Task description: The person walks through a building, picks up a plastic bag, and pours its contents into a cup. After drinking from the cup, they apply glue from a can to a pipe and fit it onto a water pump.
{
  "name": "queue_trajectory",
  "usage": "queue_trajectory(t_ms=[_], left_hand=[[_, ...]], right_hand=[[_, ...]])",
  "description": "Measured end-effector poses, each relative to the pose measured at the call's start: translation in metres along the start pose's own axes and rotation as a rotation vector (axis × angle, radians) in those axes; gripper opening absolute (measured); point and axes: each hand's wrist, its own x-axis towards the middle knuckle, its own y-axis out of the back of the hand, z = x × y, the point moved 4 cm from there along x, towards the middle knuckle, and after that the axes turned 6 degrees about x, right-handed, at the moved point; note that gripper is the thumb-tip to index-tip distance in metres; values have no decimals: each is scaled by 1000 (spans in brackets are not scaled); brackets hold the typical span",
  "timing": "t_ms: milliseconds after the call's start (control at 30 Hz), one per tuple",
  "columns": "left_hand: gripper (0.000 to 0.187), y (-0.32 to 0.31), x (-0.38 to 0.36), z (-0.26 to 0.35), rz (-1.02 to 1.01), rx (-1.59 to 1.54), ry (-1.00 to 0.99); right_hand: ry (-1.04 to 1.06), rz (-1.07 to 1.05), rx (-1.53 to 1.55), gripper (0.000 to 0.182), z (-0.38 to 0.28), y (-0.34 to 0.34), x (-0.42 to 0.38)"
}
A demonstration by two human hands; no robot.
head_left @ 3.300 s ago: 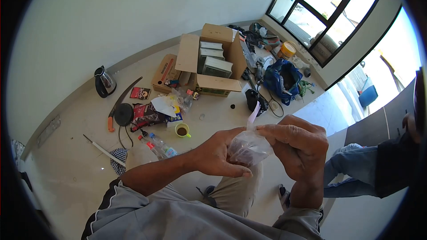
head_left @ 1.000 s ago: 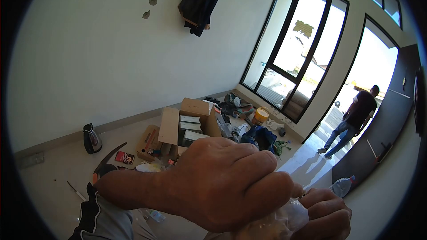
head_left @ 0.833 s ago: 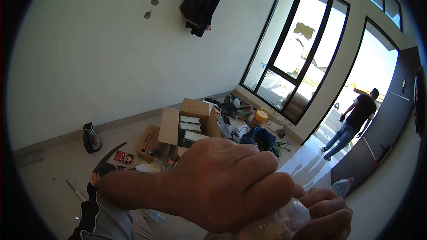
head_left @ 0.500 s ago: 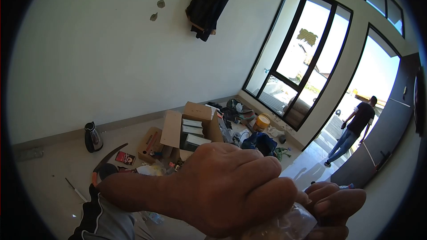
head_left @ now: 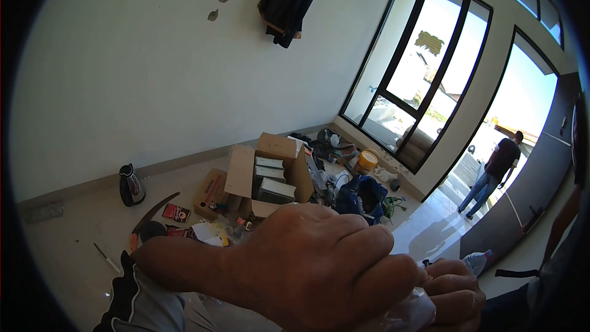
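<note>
My left hand (head_left: 326, 261) is closed in a fist at the lower middle, its knuckles toward the camera. Right beside it, the curled fingers of my right hand (head_left: 456, 292) are closed too. Clear crinkled plastic, like a bag (head_left: 415, 312), is gripped between the two hands. What the plastic contains is hidden by my fingers. A small dark piece (head_left: 426, 263) shows just above the right fingers; I cannot make out what it is.
An open cardboard box (head_left: 243, 175) with white boxes stands on the floor. Around it lie a curved saw (head_left: 153, 212), a blue bag (head_left: 359, 197), a yellow bucket (head_left: 367, 161) and a kettle (head_left: 130, 185). One person (head_left: 501, 166) stands in the doorway; another person's arm (head_left: 560, 224) shows at right.
My right hand has drawn in closer to my left, and its fingers have curled more. Another person's arm has appeared at the right edge. The person in the doorway has shifted stance.
</note>
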Motion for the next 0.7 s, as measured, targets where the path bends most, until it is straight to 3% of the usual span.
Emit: queue_trajectory(t_ms=[233,367,567,600,667,700], left_hand=[[15,-3,-3,2,-133,9,21],[21,-7,2,8,49,109,-202],[18,-20,-5,8,247,125,-384],[18,-21,-5,10,251,96,-376],[16,-21,-1,8,62,-152,-192],[17,-12,0,9,-134,-367,-10]], right_hand=[[15,2,17,46,3,1,-4],[21,4,9,45,0,4,-5],[35,71,-30,41,-6,7,-10],[27,76,-35,40,-7,8,-10],[12,88,-50,39,-10,11,-9],[0,103,-56,37,-11,13,-8]])
